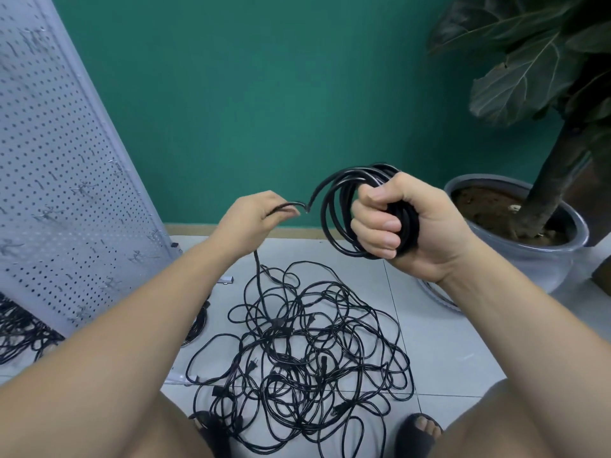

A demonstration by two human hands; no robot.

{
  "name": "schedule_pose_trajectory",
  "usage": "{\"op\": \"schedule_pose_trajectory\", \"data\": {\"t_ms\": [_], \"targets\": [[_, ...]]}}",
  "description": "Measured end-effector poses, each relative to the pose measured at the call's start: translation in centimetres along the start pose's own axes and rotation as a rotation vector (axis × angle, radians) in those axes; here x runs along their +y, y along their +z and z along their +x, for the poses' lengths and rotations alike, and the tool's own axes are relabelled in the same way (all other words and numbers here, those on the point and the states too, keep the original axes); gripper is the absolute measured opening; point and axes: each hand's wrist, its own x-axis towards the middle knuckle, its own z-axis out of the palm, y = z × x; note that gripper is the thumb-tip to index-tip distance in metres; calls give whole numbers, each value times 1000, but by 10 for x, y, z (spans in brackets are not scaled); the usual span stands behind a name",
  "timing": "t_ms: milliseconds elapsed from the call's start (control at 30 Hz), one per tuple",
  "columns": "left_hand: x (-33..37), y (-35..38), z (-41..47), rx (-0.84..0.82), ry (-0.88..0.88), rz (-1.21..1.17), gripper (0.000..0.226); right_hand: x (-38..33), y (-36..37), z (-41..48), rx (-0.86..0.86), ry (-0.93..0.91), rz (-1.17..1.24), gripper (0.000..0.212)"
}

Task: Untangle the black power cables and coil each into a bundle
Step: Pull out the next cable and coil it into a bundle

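Observation:
My right hand (396, 223) grips a coil of black power cable (340, 206) with several loops, held up in front of the green wall. My left hand (258, 216) pinches the same cable's free run (289, 205) just left of the coil. From under that hand the cable drops (257, 272) to a big tangled pile of black power cables (304, 355) on the tiled floor between my knees. Several plugs show in the pile.
A white pegboard panel (62, 166) leans at the left, with more black cables (20, 332) at its foot. A potted plant in a grey pot (542, 259) stands at the right. My sandalled foot (418, 433) is beside the pile.

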Motion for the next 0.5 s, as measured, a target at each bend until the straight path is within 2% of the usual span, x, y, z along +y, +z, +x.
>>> {"op": "schedule_pose_trajectory", "data": {"t_ms": [67, 133, 200, 267, 333, 433, 500], "targets": [[17, 11, 0, 4, 21, 89, 46, 2, 3, 1, 7, -15, -7, 28], [34, 19, 0, 130, 90, 137, 53, 5, 4, 2, 21, -18, -5, 27], [49, 24, -2, 310, 159, 164, 39, 5, 4, 3, 38, -20, 21, 27], [60, 29, -5, 400, 119, 102, 23, 2, 2, 2, 56, -36, 40, 29], [69, 39, -8, 411, 50, -15, 13, 0, 0, 0, 74, -57, 43, 31], [75, 47, -10, 388, 8, -234, 24, -2, -4, -2, 107, -73, 51, 31], [80, 47, -9, 374, -25, -341, 20, -4, -8, -2, 129, -78, 50, 31]]}}
